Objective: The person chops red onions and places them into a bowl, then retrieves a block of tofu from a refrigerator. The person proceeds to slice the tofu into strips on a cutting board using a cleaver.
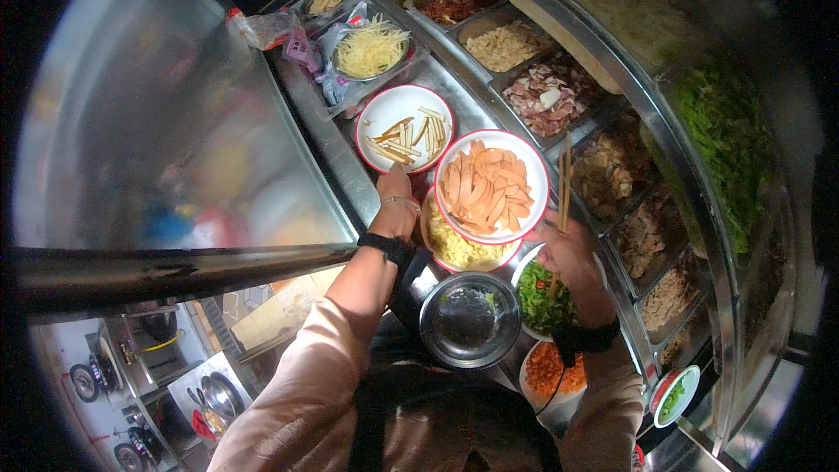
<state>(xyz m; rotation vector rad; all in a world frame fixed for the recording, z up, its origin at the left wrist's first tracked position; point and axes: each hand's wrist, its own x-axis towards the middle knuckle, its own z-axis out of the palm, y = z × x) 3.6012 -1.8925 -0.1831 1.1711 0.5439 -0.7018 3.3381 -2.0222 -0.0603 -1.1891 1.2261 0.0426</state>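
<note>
My left hand (394, 187) is at the near rim of a red-rimmed white plate (393, 108) with pale, brown-edged strips (408, 136), its thumb over the edge and most fingers hidden. My right hand (569, 248) holds a pair of wooden chopsticks (564, 177), and its fingertips meet the lower right rim of a second red-rimmed plate (539, 174). Pinkish sausage-like slices (488, 189) are heaped on that plate. It overlaps a dish of yellow scrambled-egg-like food (462, 242) beneath. An almost bare steel bowl (468, 321) sits close to my body.
Chopped greens (539, 295) and shredded orange food (554, 367) fill bowls beneath my right arm. A bowl of pale shreds (372, 49) stands farther off. Food pans, including sliced meat (545, 98), line the right behind a curved metal rail (662, 78). A translucent panel (196, 144) borders the left.
</note>
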